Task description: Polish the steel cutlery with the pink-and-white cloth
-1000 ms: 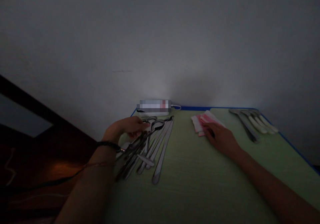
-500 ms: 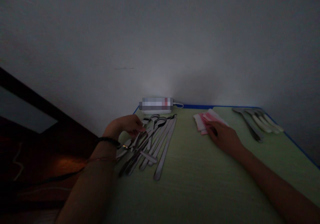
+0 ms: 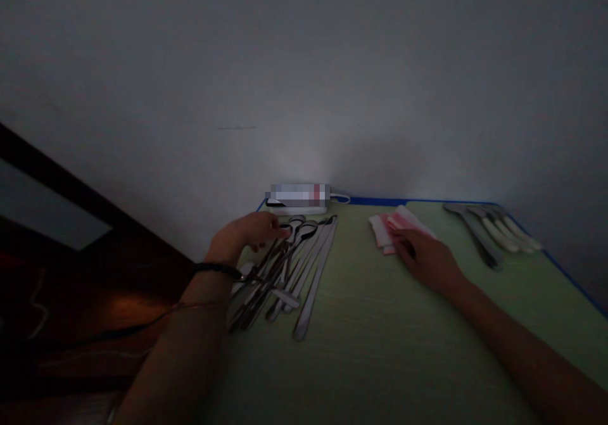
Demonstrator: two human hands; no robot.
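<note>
My left grip (image 3: pixel 256 230) is half-curled at the far-left end of the cutlery pile (image 3: pixel 304 273) on the bench (image 3: pixel 370 323) – can't tell if it has any – while my right grip (image 3: pixel 425 257) pinches the pink-and-white cloth (image 3: pixel 380 225) right of the pile.

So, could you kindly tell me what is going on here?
A person has both hands over a green tabletop. The left hand is at the far left of a loose pile of metal cutlery; whether it grips a piece is hard to tell. The right hand touches a pink-and-white cloth. Farther right lie a dark-handled utensil and several white-handled ones.
</note>
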